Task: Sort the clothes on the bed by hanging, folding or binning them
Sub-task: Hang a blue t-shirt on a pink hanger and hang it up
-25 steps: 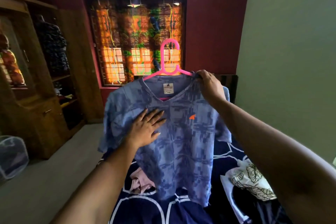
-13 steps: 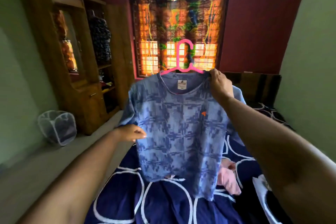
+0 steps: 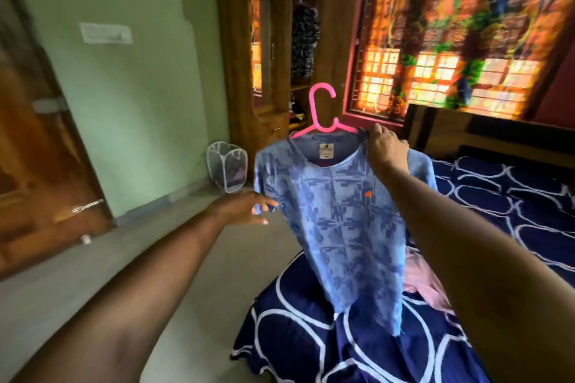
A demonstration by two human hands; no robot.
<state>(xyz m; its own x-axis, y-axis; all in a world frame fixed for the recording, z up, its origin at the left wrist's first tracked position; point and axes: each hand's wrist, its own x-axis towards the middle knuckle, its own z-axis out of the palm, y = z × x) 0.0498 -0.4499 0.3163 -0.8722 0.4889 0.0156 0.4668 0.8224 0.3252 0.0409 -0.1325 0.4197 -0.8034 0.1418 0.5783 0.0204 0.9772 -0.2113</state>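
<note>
A bed (image 3: 513, 211) under a navy sheet looped with white curved lines fills the frame from 3 to 6 o'clock. At 9 o'clock stands a glossy wooden door (image 3: 37, 165), and at 12 o'clock a tall wooden wardrobe (image 3: 273, 109) with dark clothes hanging inside. A leafy orange and green patterned curtain (image 3: 451, 40) glows at 1 o'clock, blurred. The smooth grey floor (image 3: 93, 274) runs from 7 o'clock towards the wardrobe.

At centre, above the near corner of the bed, a soft blue T-shirt (image 3: 342, 227) with a blocky darker print hangs off the mattress. Its long axis is near upright: collar at 12 o'clock, hem trailing towards 5 o'clock. Its front faces the camera, with a white neck label and a small orange chest logo showing.

A white mesh hamper (image 3: 228, 166) sits on the floor at 10 o'clock from the shirt. A crumpled pink garment (image 3: 426, 283) lies on the bed at 4 o'clock from it.

A slim pink plastic hanger (image 3: 323, 112) carries the shirt, its C-shaped hook opening towards 3 o'clock.

The right hand (image 3: 384, 149) pinches the shirt's shoulder against the hanger arm, its fingers (image 3: 373, 130) curled over the cloth. The left hand (image 3: 245, 208) is loosely spread and holds nothing, fingertips just beside the sleeve hem; contact cannot be told.
</note>
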